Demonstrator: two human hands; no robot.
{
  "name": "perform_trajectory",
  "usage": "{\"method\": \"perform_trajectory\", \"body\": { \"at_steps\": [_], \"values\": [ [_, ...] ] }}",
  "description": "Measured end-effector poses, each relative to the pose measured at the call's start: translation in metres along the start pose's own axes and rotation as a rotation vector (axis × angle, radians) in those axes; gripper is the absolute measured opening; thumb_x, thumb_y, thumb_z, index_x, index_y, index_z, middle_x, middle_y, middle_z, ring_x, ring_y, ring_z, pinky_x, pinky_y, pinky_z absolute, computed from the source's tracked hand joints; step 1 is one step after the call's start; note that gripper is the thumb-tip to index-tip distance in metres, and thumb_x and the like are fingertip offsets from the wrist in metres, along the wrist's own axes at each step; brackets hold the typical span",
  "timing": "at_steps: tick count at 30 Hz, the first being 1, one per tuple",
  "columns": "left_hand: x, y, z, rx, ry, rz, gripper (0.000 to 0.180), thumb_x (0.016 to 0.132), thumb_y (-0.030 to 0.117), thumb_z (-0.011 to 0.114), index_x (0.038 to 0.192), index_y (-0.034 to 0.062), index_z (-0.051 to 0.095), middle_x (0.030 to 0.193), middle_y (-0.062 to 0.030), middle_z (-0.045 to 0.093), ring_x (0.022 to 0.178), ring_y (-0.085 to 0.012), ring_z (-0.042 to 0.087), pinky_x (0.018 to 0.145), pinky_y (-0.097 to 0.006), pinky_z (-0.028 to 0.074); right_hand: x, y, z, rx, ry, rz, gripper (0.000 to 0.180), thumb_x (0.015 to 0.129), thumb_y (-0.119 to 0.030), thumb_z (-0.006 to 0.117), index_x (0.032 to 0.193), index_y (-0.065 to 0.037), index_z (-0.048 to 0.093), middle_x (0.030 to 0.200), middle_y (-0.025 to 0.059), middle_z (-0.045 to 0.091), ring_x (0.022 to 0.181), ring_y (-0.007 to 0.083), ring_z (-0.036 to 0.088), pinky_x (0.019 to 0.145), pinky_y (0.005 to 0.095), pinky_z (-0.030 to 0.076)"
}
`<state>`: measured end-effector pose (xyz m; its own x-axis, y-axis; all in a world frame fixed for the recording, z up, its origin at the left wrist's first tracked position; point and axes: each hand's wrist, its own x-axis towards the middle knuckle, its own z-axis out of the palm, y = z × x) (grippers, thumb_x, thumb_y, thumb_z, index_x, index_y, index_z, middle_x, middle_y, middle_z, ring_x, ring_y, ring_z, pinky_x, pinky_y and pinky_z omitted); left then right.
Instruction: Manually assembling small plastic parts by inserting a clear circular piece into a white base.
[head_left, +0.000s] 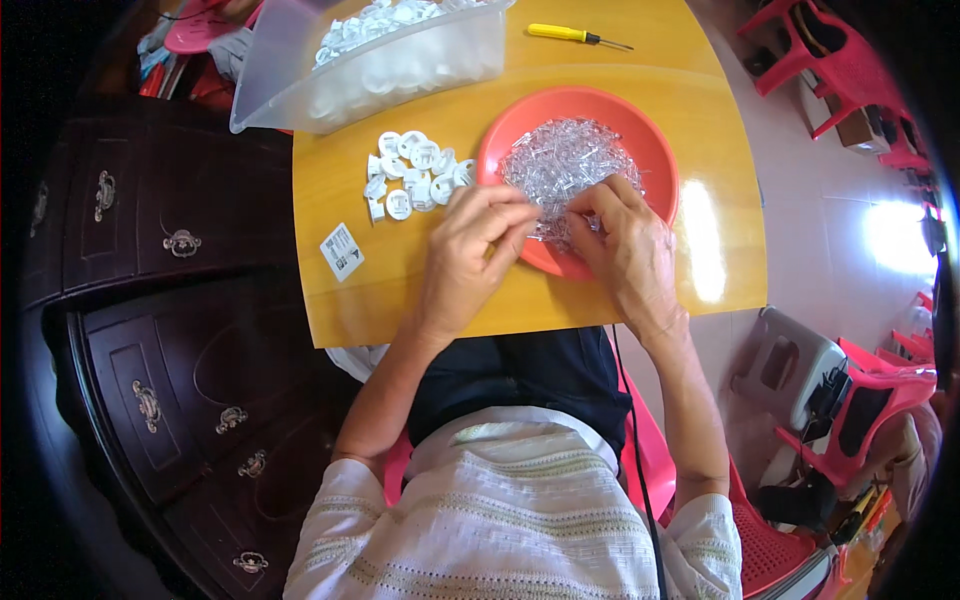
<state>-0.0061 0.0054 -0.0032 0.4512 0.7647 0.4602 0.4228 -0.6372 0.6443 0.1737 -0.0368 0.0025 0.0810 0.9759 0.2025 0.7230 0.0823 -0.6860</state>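
Observation:
A red round basin [655, 150] on the yellow table holds a heap of small clear, thin pieces [570, 155]. My left hand [470, 250] is over the basin's near left rim, its thumb and fingers pinched together; any piece between the tips is too small to make out. At the near right part of the heap, my right hand [635, 250] has its fingers curled in a pinch, and what they grip is hidden. Left of the basin lies a cluster of small white round plastic parts [425, 155], close to my left hand.
A translucent bin [400, 85] of white parts stands at the far left. Behind the basin lies a yellow-handled screwdriver [565, 34]. A printed white label [341, 252] is on the table's left. Dark drawers [160, 390] stand left; pink chairs [850, 70] and a grey stool [790, 360] right.

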Motion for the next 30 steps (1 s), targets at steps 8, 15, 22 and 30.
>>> {"method": "perform_trajectory", "body": {
  "at_steps": [8,15,22,30],
  "values": [
    [-0.002,0.015,0.014,-0.084,-0.017,-0.12,0.016,0.077,0.005,0.073,0.092,0.0033,0.068,0.091,-0.0095,0.062,0.088,-0.0262,0.061,0.077,-0.035,0.049,-0.009,-0.006,-0.007,0.117,0.031,-0.016,0.009,0.08,-0.011,0.069,0.086,-0.008,0.063,0.084,0.0083,0.059,0.078,0.0286,0.063,0.066,0.0388,0.05],
    [0.008,0.024,0.012,-0.08,0.014,-0.081,0.013,0.078,0.005,0.072,0.089,0.0019,0.067,0.089,-0.0094,0.063,0.084,-0.0256,0.062,0.074,-0.034,0.05,-0.014,-0.011,-0.013,0.113,0.091,-0.026,0.01,0.079,-0.011,0.069,0.085,-0.007,0.062,0.083,0.0088,0.058,0.078,0.0288,0.062,0.065,0.0392,0.05],
    [0.012,0.023,0.017,-0.138,-0.017,-0.094,0.012,0.079,0.004,0.071,0.089,0.0006,0.066,0.089,-0.0101,0.063,0.082,-0.0264,0.063,0.073,-0.034,0.05,-0.014,-0.011,-0.013,-0.026,0.154,-0.085,0.009,0.078,-0.01,0.066,0.081,-0.006,0.059,0.08,0.0103,0.055,0.078,0.0294,0.062,0.064,0.0409,0.05],
    [0.018,0.013,0.025,0.121,0.001,0.157,0.01,0.078,0.001,0.071,0.086,0.0018,0.065,0.086,-0.01,0.062,0.076,-0.0232,0.06,0.066,-0.032,0.047,-0.012,0.0,-0.003,-0.026,0.154,-0.071,0.01,0.077,-0.01,0.067,0.085,-0.007,0.061,0.084,0.0099,0.058,0.078,0.0295,0.062,0.066,0.0407,0.051]
  ]
}}
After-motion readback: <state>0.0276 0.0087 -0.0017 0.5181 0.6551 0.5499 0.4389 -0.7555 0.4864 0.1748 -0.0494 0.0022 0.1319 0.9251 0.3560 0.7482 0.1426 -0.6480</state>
